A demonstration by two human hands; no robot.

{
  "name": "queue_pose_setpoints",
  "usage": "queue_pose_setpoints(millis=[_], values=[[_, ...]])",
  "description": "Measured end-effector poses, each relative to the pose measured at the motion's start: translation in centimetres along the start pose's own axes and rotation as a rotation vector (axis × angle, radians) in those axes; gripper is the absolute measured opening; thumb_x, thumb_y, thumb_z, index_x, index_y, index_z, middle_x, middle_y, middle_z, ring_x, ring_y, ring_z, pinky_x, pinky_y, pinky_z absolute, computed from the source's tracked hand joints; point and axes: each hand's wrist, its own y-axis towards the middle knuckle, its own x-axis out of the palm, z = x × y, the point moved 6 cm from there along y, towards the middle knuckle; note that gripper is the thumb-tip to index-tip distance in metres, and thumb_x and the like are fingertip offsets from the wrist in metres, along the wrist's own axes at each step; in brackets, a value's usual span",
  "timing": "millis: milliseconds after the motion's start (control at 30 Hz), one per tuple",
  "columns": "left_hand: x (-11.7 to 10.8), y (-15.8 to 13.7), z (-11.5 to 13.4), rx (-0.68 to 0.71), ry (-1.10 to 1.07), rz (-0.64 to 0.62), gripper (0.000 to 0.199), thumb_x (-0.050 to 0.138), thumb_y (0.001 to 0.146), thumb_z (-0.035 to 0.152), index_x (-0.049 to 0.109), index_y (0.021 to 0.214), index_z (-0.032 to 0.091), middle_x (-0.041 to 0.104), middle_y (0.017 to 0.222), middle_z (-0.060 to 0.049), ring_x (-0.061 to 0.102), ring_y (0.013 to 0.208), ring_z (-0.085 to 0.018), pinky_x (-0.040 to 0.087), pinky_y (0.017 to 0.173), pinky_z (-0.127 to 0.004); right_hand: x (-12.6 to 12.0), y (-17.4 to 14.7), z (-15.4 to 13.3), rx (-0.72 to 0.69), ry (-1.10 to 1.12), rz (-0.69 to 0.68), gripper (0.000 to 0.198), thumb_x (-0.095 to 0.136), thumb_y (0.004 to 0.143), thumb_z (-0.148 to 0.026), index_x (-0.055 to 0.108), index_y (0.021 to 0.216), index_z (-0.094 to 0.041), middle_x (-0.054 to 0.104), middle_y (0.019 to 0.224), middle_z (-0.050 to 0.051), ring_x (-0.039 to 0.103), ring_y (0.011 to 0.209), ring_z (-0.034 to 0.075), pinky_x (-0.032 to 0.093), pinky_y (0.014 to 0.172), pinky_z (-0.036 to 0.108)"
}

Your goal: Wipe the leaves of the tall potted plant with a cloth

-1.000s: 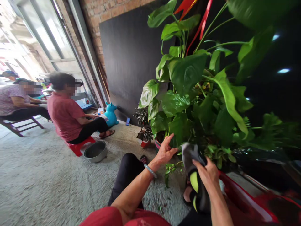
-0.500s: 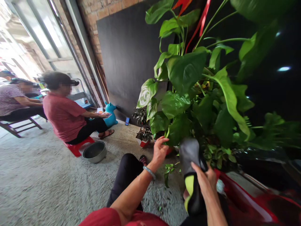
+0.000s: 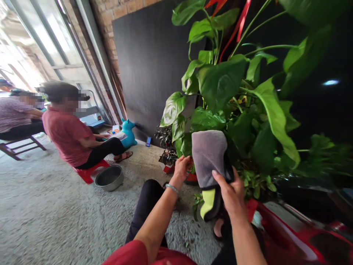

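A folded grey cloth [image 3: 209, 156] with black edging and a yellow-green part hangs from my right hand [image 3: 230, 189], thumb on its front. The cloth is in front of the large leafy potted plant [image 3: 220, 82] and covers some of its lower leaves. My left hand [image 3: 180, 170], with a pale bangle at the wrist, is at the plant's lower left edge, just left of the cloth. Its fingers are drawn together, and what they pinch, if anything, is hidden. Behind the cloth, part of the plant's reddish pot [image 3: 191, 179] shows.
A small dark-leaved plant in a red and white pot [image 3: 168, 167] stands beyond my left hand. Leftward are a grey basin [image 3: 109, 178], a person on a red stool [image 3: 89, 173] and a blue animal figure [image 3: 128, 133]. A dark panel [image 3: 154, 73] leans against the brick wall.
My right hand has raised the cloth and moved it left, in front of the lower leaves. My left hand has shifted slightly left, its fingers drawing together. The seated person's hand has moved back.
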Motion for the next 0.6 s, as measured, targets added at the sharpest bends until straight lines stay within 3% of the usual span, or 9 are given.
queue_pose_setpoints(millis=[67,167,267,367,433,500,600], values=[[-0.6,-0.4,-0.3,-0.008,-0.001,0.005,0.033,0.083,0.059,0.032,0.057,0.072,0.018,0.067,0.067,0.001,0.060,0.059,-0.012,0.046,0.059,-0.023,0.6,0.9,2.2,0.036,-0.087,0.004,0.066,0.071,0.065,-0.056,0.070,0.116,-0.014,0.074,0.112,0.016,0.068,0.107,0.033,0.052,0.097,0.041],[-2.4,-0.3,-0.6,-0.051,-0.011,0.098,0.035,0.084,0.056,0.033,0.055,0.070,0.018,0.070,0.069,-0.001,0.063,0.063,-0.014,0.047,0.061,-0.025,0.7,-0.3,5.1,0.159,-0.225,-0.089,0.059,0.070,0.062,-0.053,0.073,0.106,-0.015,0.076,0.102,0.015,0.070,0.099,0.034,0.053,0.093,0.042],[-3.4,-0.1,-1.1,-0.066,-0.026,0.150,0.034,0.084,0.055,0.030,0.059,0.073,0.017,0.069,0.066,-0.001,0.062,0.062,-0.014,0.047,0.062,-0.026,0.6,-2.2,3.7,0.117,-0.199,-0.126,0.053,0.071,0.065,-0.053,0.074,0.103,-0.018,0.076,0.102,0.012,0.070,0.099,0.033,0.052,0.093,0.041],[-2.7,-0.3,-1.8,-0.082,-0.021,0.092,0.030,0.083,0.056,0.029,0.060,0.072,0.017,0.064,0.060,0.002,0.059,0.058,-0.013,0.046,0.061,-0.025,0.9,-1.8,0.4,-0.072,-0.126,-0.014,0.055,0.072,0.069,-0.055,0.072,0.109,-0.017,0.075,0.108,0.012,0.068,0.104,0.032,0.050,0.098,0.042],[-2.1,-0.6,-2.1,-0.085,0.010,0.053,0.028,0.082,0.059,0.031,0.061,0.071,0.017,0.066,0.064,0.000,0.061,0.062,-0.014,0.048,0.064,-0.026,1.3,-0.4,0.1,-0.142,-0.100,0.030,0.059,0.071,0.071,-0.055,0.070,0.115,-0.016,0.074,0.113,0.013,0.067,0.106,0.031,0.048,0.100,0.043],[-2.0,-0.9,-2.0,-0.071,0.044,0.047,0.028,0.082,0.062,0.033,0.062,0.071,0.017,0.069,0.071,-0.003,0.063,0.068,-0.015,0.050,0.068,-0.027,1.1,1.2,2.0,-0.087,-0.099,0.088,0.062,0.073,0.065,-0.055,0.070,0.113,-0.016,0.075,0.110,0.013,0.067,0.103,0.031,0.049,0.098,0.044],[-3.4,-0.9,-1.5,-0.003,0.078,0.134,0.031,0.084,0.060,0.033,0.067,0.079,0.016,0.072,0.085,-0.007,0.066,0.077,-0.016,0.050,0.074,-0.029,-1.2,2.1,6.5,0.075,-0.111,0.244,0.056,0.074,0.056,-0.055,0.071,0.096,-0.016,0.076,0.091,0.012,0.068,0.088,0.031,0.053,0.085,0.043]])
